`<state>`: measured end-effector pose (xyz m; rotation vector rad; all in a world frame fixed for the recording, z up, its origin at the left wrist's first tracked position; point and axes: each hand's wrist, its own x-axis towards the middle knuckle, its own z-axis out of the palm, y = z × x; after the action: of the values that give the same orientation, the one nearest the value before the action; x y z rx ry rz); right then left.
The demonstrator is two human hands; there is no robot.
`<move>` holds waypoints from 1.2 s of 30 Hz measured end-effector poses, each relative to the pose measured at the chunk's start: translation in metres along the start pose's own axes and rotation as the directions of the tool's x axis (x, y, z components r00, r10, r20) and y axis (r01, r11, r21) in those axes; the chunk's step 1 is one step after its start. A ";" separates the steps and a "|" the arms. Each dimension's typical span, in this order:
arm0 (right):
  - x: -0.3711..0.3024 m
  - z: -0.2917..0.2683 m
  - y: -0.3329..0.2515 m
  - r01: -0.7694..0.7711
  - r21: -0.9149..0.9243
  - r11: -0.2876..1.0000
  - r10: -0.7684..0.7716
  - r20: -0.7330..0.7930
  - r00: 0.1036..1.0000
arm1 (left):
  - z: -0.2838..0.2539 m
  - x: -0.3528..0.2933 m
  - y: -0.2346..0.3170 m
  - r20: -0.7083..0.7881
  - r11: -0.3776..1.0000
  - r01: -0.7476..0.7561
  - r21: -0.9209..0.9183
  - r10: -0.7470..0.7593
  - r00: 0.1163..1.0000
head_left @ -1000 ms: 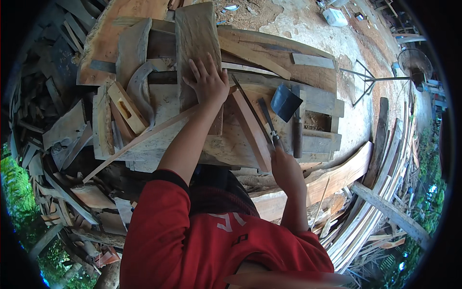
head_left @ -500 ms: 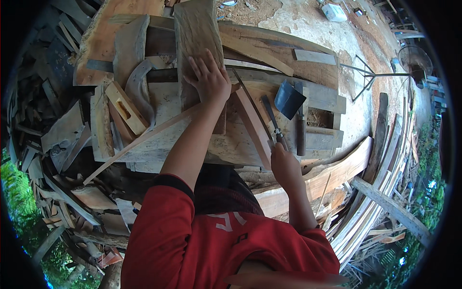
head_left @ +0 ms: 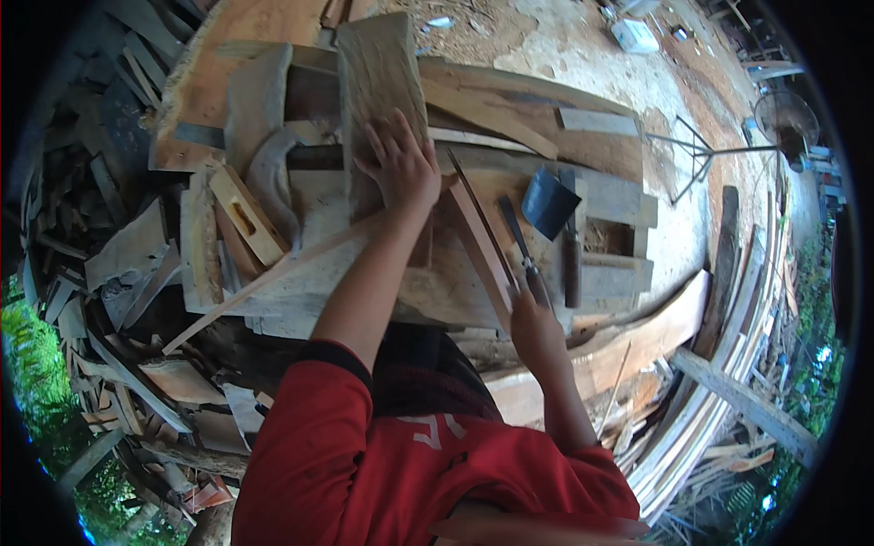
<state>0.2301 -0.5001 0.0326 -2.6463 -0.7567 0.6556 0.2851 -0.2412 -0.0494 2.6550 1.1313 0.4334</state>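
**Right hand (head_left: 535,329) closed on a narrow-bladed tool (head_left: 477,207); left hand (head_left: 403,173) flat on a broad board (head_left: 382,73)**

The right hand is located at the near edge of the bench (head_left: 291,296), right of centre. Its fingers are wrapped around the near end of the tool; the handle is hidden in the fist. The dark blade extends obliquely toward mid-bench. A reddish timber (head_left: 480,253) lies along the blade's left side, its near end at the near edge; contact between the two cannot be told. A thin strip (head_left: 238,300) passes beneath the left forearm and overhangs the near left corner. A chisel (head_left: 535,280) lies just beside the right hand; farther toward the right edge is a dark square plate (head_left: 549,202).

At mid-bench, the left hand is palm down, fingers spread, enclosing nothing. The broad board runs from beneath it toward the far edge. Near the left edge, a slotted block (head_left: 264,241) sits beside a curved timber (head_left: 271,177).

Past the far edge, a pale container (head_left: 635,36) stands on the floor.
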 end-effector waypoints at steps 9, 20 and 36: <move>0.094 0.020 -0.037 -0.038 0.049 0.998 0.043 -0.099 0.994 | 0.007 -0.002 0.012 0.038 0.999 -0.027 0.016 0.027 0.999; 0.005 0.009 -0.027 -0.125 0.066 0.990 0.124 0.019 0.992 | 0.004 -0.002 -0.001 0.005 0.996 -0.007 0.084 0.007 1.000; -0.013 -0.001 0.009 -0.051 0.052 0.997 0.051 0.004 0.999 | 0.008 -0.003 0.005 0.034 0.993 -0.095 0.065 0.093 0.995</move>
<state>0.2240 -0.5147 0.0347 -2.6253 -0.6658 0.6836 0.2892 -0.2473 -0.0560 2.7717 1.0325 0.3766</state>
